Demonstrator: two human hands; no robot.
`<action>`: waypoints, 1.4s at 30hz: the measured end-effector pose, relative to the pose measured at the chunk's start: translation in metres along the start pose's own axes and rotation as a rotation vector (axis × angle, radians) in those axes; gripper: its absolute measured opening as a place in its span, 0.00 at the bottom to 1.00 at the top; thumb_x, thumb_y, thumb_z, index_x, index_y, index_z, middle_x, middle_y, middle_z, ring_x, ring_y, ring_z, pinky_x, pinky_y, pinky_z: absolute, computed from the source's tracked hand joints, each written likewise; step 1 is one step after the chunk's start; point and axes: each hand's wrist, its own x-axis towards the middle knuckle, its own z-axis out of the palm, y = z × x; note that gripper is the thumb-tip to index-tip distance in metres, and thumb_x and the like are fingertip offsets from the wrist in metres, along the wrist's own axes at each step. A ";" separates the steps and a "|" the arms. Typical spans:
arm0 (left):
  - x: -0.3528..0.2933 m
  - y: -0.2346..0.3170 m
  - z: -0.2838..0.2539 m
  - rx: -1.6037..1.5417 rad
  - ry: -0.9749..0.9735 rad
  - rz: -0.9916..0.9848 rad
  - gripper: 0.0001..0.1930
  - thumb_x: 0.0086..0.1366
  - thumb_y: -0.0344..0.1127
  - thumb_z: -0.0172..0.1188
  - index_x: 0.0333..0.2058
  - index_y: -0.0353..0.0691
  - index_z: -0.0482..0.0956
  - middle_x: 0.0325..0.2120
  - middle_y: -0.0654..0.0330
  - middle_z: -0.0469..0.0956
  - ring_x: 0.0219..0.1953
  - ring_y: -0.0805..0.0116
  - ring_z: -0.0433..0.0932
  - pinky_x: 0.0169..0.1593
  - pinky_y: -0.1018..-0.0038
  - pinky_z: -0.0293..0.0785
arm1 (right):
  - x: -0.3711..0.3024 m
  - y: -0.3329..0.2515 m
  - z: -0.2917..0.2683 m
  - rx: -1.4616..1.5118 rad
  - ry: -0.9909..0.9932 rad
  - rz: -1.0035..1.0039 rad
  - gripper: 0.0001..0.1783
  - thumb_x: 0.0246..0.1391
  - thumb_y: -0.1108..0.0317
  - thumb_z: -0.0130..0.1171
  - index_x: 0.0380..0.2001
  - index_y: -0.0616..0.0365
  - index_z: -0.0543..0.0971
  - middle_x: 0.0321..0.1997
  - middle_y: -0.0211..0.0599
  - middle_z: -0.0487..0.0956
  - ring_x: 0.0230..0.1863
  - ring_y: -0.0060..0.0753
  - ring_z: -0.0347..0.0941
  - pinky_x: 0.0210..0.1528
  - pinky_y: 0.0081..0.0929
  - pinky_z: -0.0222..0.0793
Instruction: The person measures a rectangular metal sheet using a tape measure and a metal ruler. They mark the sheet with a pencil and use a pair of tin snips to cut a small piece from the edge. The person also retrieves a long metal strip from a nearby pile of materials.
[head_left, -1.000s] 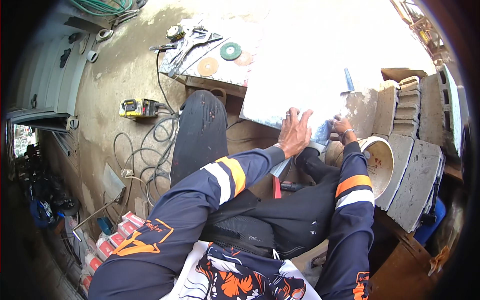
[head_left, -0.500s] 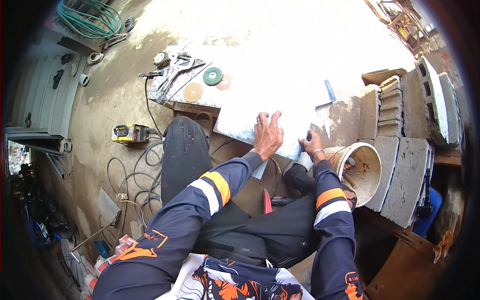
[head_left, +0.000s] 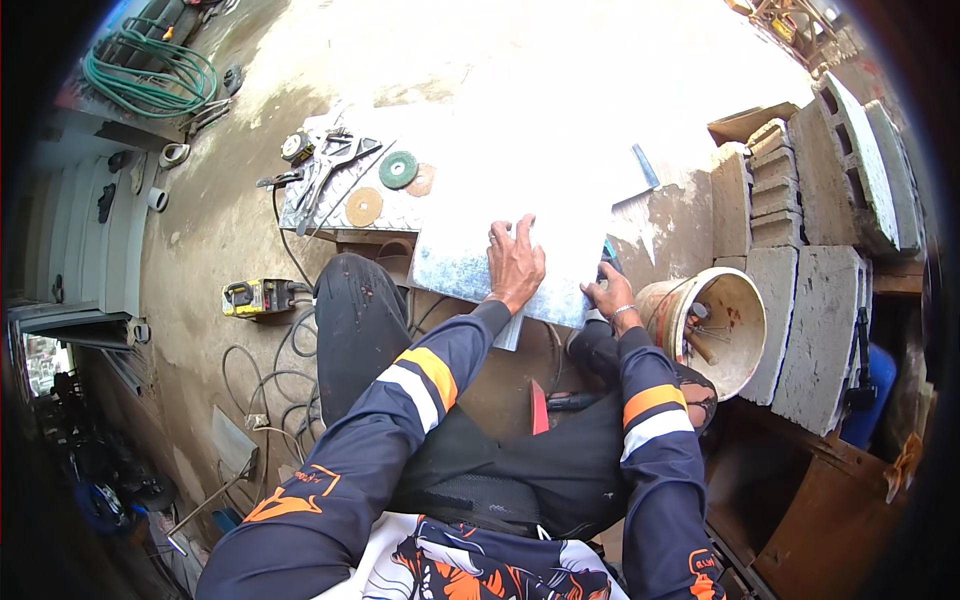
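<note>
A pale, shiny metal sheet [head_left: 470, 262] lies in front of me, its far part washed out by glare. My left hand [head_left: 516, 272] rests on top of it near the front edge, fingers bent and apart. At the sheet's right edge, my right hand [head_left: 610, 297] is closed, thumb above, pinching the rim. Just beyond its fingers shows a dark teal object [head_left: 612, 256], too small to make out. Under the front edge, between my hands, a narrow metal strip [head_left: 508, 334] sticks out.
Left of the sheet are a green disc [head_left: 398, 170], a tan disc [head_left: 364, 207], a tape measure [head_left: 296, 147] and metal clamps [head_left: 340, 152]. A bucket [head_left: 742, 335] with tools and stacked concrete blocks [head_left: 815, 330] stand right. Cables [head_left: 272, 365] and a yellow-black power unit [head_left: 256, 297] lie left.
The view has shifted slightly, so most things appear further left. My right hand's fingers have changed position at the sheet's edge, and the teal object beyond them shows more plainly. My left hand stays on the sheet.
</note>
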 end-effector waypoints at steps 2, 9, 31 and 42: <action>0.002 0.009 0.005 -0.030 0.002 0.032 0.28 0.57 0.31 0.60 0.58 0.40 0.66 0.47 0.43 0.59 0.50 0.43 0.63 0.52 0.52 0.66 | 0.003 0.023 -0.005 0.011 0.005 0.030 0.23 0.45 0.68 0.69 0.45 0.66 0.76 0.40 0.48 0.81 0.37 0.40 0.79 0.37 0.33 0.75; 0.007 0.015 0.020 -0.042 0.013 0.055 0.27 0.57 0.32 0.60 0.56 0.40 0.66 0.47 0.43 0.58 0.52 0.42 0.62 0.50 0.50 0.66 | 0.008 0.010 -0.008 -0.012 -0.020 0.045 0.20 0.46 0.70 0.69 0.43 0.64 0.77 0.34 0.41 0.80 0.32 0.30 0.79 0.30 0.30 0.75; 0.046 0.028 0.070 0.033 -0.178 0.086 0.41 0.57 0.40 0.66 0.65 0.37 0.56 0.51 0.37 0.60 0.54 0.38 0.64 0.57 0.51 0.66 | 0.037 -0.013 0.010 0.023 -0.165 0.157 0.19 0.54 0.61 0.56 0.45 0.63 0.79 0.44 0.62 0.80 0.51 0.62 0.74 0.54 0.44 0.70; 0.082 -0.015 0.017 -0.013 -0.832 0.239 0.68 0.40 0.58 0.79 0.69 0.28 0.44 0.52 0.36 0.67 0.55 0.41 0.69 0.61 0.58 0.67 | 0.011 -0.002 0.011 0.486 -0.227 0.402 0.20 0.62 0.69 0.50 0.55 0.65 0.75 0.39 0.43 0.82 0.29 0.30 0.80 0.25 0.27 0.80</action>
